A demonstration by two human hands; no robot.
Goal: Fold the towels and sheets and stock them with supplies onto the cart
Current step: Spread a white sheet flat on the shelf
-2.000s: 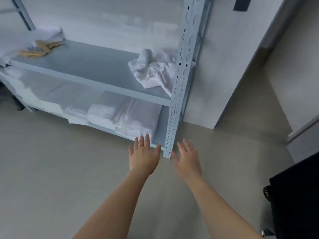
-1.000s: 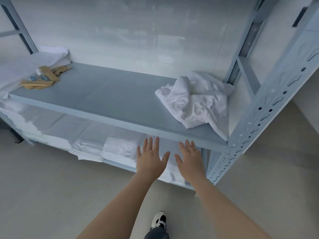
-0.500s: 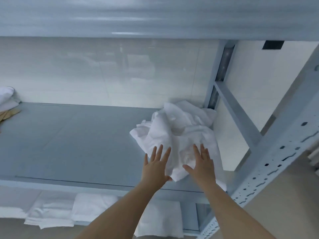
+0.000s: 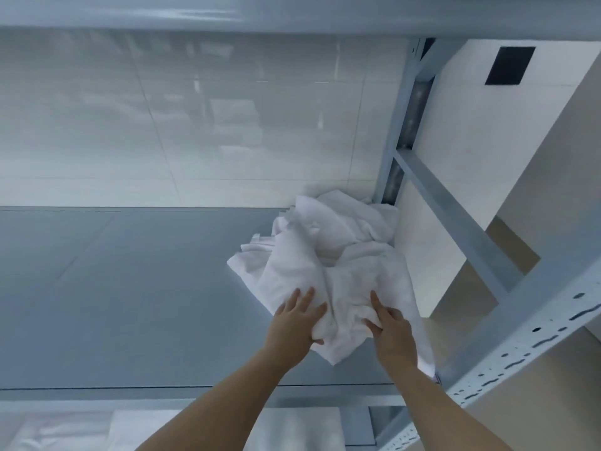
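Gripping: both hands held the near end of the towel (image 4: 328, 275), a crumpled white heap on the grey shelf (image 4: 130, 288).
Left hand (image 4: 294, 323): fingers lay over the cloth's near left fold, thumb tucked under a bunched ridge, pinching it.
Right hand (image 4: 392, 333): fingers curled into the cloth just right of that ridge, index finger stretched forward along the top.
Towel position: right end of the shelf, far side close to the back corner post (image 4: 401, 131), near corner close to the front lip.
Edges: the towel's right side ran along the shelf's right edge, below the slanted brace (image 4: 455, 222); the perforated front post (image 4: 533, 349) stood just right of the right wrist.
Open room: bare shelf stretched left of the towel; the upper shelf (image 4: 227, 14) hung overhead.
Below: folded linen (image 4: 292, 428) on the lower level.
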